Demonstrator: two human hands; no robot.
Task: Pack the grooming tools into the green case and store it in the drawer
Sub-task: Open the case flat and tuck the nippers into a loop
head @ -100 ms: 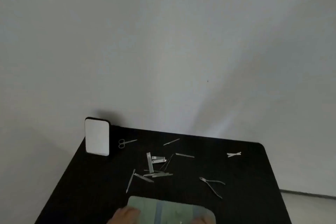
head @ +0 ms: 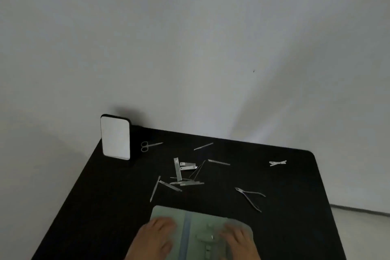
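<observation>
Fingers of left hand point(head: 154, 236) and right hand point(head: 238, 240) lie spread — flat on green case point(head: 168, 213).

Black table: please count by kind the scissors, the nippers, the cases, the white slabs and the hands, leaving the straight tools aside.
Small silver metal scissors: 1
Silver metal nippers: 1
Open flat green case: 1
White upright rectangular slab: 1
Bare hands on the case: 2 (left hand, right hand)
Total: 6
</observation>
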